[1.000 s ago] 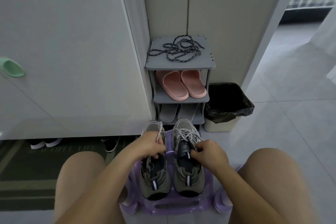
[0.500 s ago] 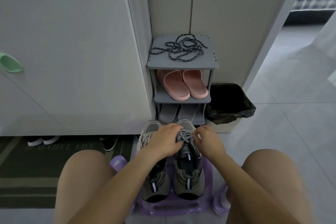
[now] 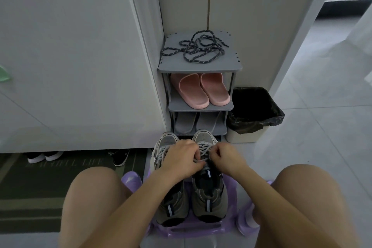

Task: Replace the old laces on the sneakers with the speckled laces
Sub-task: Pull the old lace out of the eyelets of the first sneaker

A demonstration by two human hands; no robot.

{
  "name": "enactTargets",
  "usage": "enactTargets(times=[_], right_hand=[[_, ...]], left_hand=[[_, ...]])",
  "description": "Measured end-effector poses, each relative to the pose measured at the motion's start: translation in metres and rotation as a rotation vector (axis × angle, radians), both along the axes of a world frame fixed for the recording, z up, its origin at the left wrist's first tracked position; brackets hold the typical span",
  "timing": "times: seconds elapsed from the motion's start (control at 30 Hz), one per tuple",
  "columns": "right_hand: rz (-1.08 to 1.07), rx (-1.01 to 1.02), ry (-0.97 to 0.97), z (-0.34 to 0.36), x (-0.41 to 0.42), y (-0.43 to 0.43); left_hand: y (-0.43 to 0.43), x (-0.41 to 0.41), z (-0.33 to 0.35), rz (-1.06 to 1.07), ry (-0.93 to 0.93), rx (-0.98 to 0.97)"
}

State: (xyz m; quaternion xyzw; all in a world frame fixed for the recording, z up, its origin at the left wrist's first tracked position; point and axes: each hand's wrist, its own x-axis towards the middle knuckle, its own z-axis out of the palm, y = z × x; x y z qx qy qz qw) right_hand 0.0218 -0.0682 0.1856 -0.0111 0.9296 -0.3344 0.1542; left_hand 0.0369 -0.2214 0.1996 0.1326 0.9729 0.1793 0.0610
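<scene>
Two grey sneakers stand side by side on a purple stool [image 3: 193, 231] between my knees, toes pointing away. The left sneaker [image 3: 171, 205] is partly under my left forearm. On the right sneaker [image 3: 209, 197], both hands work at the old pale grey laces [image 3: 203, 150]. My left hand [image 3: 182, 159] lies across the lacing with fingers curled on a lace. My right hand [image 3: 225, 156] pinches a lace at the shoe's right side. The dark speckled laces [image 3: 196, 49] lie tangled on top of the grey shoe rack [image 3: 201, 66].
The rack holds pink slippers [image 3: 199, 90] and grey slippers [image 3: 193, 123] on lower shelves. A bin with a black bag [image 3: 253, 115] stands right of it. White cabinet doors are at left, with dark shoes [image 3: 120, 157] and a mat [image 3: 50, 183] below.
My left hand has moved from the left sneaker over to the right sneaker's laces. My right hand has shifted up toward the toe end. The view has tilted slightly.
</scene>
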Motion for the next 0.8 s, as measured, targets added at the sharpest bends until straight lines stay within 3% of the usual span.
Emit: enactTargets(times=[0.17,0.43,0.53,0.7,0.8], right_hand=[[-0.096,-0.045,0.033,-0.003,0.0,-0.002],[-0.086,0.017,0.001,-0.005,-0.002,0.005],[-0.09,0.005,0.052,-0.004,-0.001,0.005],[-0.082,-0.07,-0.022,-0.006,0.0,0.007],[-0.088,-0.04,-0.018,-0.007,0.001,0.007]], left_hand=[[-0.001,0.001,-0.009,-0.027,-0.07,0.01],[-0.005,0.001,-0.015,0.201,-0.21,0.319],[-0.006,0.001,-0.014,0.183,-0.203,0.275],[-0.007,0.0,-0.016,0.214,-0.212,0.285],[-0.006,0.001,-0.015,0.183,-0.187,0.166]])
